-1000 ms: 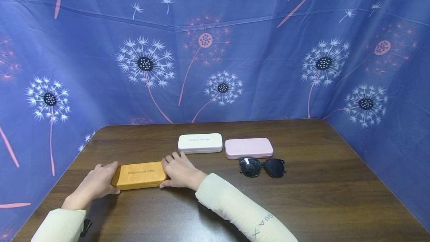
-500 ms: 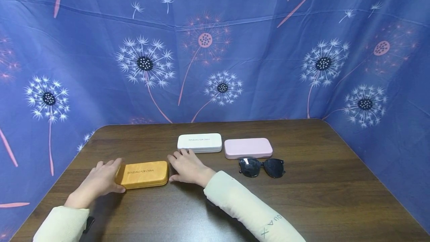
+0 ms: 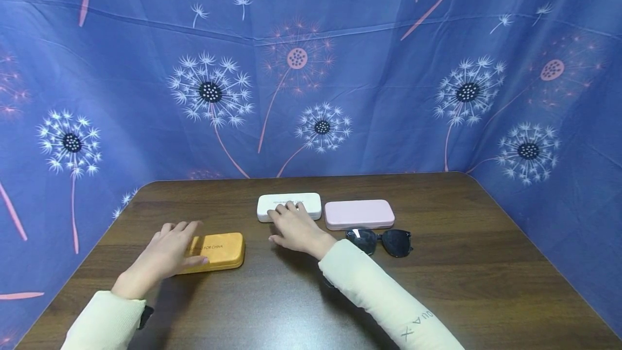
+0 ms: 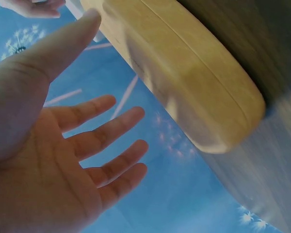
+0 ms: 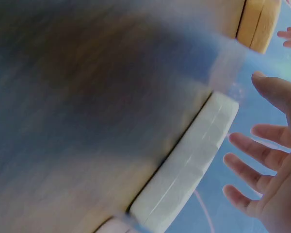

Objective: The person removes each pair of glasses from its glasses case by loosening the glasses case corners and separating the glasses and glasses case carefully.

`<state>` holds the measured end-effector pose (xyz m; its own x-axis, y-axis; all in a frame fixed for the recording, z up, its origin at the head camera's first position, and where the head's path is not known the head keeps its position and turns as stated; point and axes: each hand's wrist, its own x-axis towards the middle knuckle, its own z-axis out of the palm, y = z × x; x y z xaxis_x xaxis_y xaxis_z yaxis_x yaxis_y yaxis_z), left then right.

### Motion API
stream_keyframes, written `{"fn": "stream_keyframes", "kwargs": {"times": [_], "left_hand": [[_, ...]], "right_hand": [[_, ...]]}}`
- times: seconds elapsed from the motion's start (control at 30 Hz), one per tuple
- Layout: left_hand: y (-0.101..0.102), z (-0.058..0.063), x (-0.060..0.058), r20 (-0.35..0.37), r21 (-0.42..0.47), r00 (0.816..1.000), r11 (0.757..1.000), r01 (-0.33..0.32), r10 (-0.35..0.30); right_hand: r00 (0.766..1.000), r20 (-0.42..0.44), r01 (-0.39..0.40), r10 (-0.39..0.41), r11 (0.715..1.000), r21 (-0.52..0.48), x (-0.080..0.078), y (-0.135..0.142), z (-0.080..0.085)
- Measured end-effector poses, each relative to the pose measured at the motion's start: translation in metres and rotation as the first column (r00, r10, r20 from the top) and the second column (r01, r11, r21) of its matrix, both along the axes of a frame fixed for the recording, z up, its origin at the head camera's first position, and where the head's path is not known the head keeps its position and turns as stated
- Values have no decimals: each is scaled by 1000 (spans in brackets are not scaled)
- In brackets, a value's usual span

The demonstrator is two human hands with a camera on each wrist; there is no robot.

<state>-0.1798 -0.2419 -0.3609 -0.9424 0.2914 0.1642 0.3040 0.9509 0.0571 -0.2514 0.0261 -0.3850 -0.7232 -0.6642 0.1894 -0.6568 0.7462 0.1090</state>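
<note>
A yellow glasses case with dark lettering lies closed on the table at the left. My left hand hovers over its left end; in the left wrist view the spread fingers hold nothing and sit apart from the case. My right hand is in front of the white glasses case, its fingertips overlapping that case's front edge in the head view. Its fingers hold nothing in the right wrist view, where the white case is seen apart from them.
A pink glasses case lies to the right of the white one. Black sunglasses lie in front of it, partly covered by my right sleeve. A blue dandelion-print cloth hangs behind the wooden table.
Both hands have let go of the yellow case. My right hand has moved right toward the white case; my left hand has risen and shifted right over the yellow one.
</note>
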Motion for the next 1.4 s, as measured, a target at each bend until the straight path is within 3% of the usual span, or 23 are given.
{"fn": "stream_keyframes", "kwargs": {"times": [0.23, 0.43, 0.9, 1.4], "left_hand": [[15, 1, -5, -59, 25, 998, 999, 38, -37], [28, -6, -10, -110, 20, 992, 997, 71, -68], [57, -17, -36, -180, 5, 976, 992, 128, -125], [83, -17, -66, -111, 14, 989, 995, 96, -94]], "right_hand": [[998, -35, 44, -46, 997, -60, -10, 24, -1], [997, -2, 78, -79, 992, -103, -17, 43, -1], [982, 42, 190, -186, 975, -115, -28, 65, 3], [951, 144, 287, -274, 954, -81, -42, 65, 9]]}}
